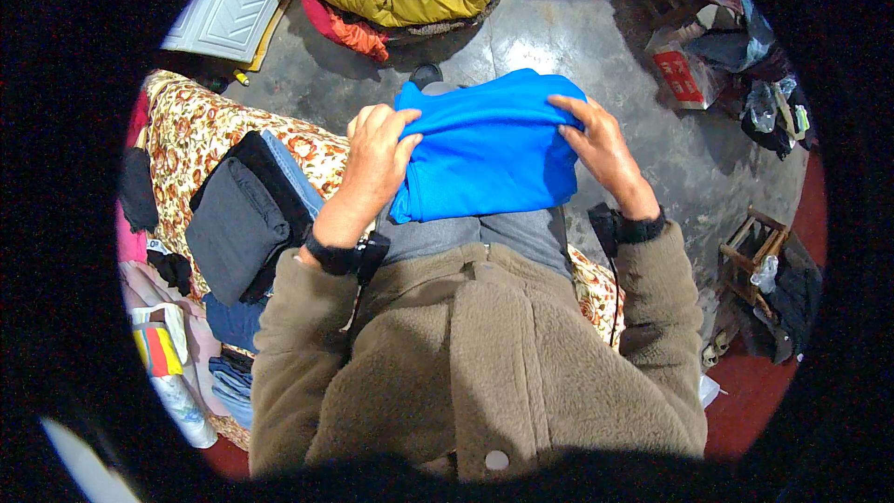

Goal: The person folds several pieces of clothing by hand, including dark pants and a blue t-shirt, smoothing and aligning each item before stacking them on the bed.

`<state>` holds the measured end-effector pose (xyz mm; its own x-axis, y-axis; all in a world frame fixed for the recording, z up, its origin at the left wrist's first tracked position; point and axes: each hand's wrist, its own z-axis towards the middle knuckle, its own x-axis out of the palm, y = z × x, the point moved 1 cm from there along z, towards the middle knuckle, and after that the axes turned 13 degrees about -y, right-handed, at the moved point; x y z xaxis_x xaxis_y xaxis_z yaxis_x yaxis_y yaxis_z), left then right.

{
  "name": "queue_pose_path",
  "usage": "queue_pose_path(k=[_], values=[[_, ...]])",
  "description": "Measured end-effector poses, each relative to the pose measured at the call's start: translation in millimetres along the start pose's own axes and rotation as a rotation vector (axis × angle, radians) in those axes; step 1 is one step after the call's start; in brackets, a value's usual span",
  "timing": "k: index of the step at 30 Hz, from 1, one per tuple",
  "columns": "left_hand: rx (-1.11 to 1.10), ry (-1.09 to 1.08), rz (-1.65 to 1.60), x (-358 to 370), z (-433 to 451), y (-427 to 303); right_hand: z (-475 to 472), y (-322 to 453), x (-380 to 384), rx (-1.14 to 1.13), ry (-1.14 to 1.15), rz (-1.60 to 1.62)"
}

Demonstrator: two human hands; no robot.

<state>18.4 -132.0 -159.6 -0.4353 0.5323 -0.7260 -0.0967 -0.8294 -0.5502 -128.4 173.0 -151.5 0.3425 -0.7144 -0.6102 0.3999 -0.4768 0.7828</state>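
A bright blue garment (pixel 489 161), folded into a rough rectangle, lies across my lap over grey trousers (pixel 440 241). My left hand (pixel 380 147) pinches its left edge between thumb and fingers. On the opposite side, my right hand (pixel 601 143) grips the upper right edge in the same way. A loose fold runs across the cloth between the two hands. To my left, a folded dark grey garment (pixel 234 230) rests on a pile with black clothing and light blue denim (pixel 293 171).
The pile sits on a floral-patterned cover (pixel 209 112). More folded jeans (pixel 234 384) lie nearer me on the left. Ahead on the concrete floor (pixel 552 28) is a heap with a yellow padded garment (pixel 412 3). A wooden stool (pixel 754 251) and bags (pixel 684 77) are at right.
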Motion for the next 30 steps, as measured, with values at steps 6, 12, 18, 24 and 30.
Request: queue_pose_path(k=[6,12,18,24,30], values=[[0.047,0.108,-0.223,-50,-18,-34,-29,24,-41,-0.081,0.093,0.025],[-0.556,0.287,-0.47,-37,-28,-18,-26,-3,-24,0.324,0.156,0.323],[-0.404,0.359,0.109,24,2,25,0,-58,61,0.373,-0.056,-0.077],[0.031,0.179,0.259,51,22,0,-14,-44,68,-0.152,-0.283,-0.387],[0.157,0.491,0.15,116,31,-15,-25,-54,95,-0.068,0.026,-0.355]])
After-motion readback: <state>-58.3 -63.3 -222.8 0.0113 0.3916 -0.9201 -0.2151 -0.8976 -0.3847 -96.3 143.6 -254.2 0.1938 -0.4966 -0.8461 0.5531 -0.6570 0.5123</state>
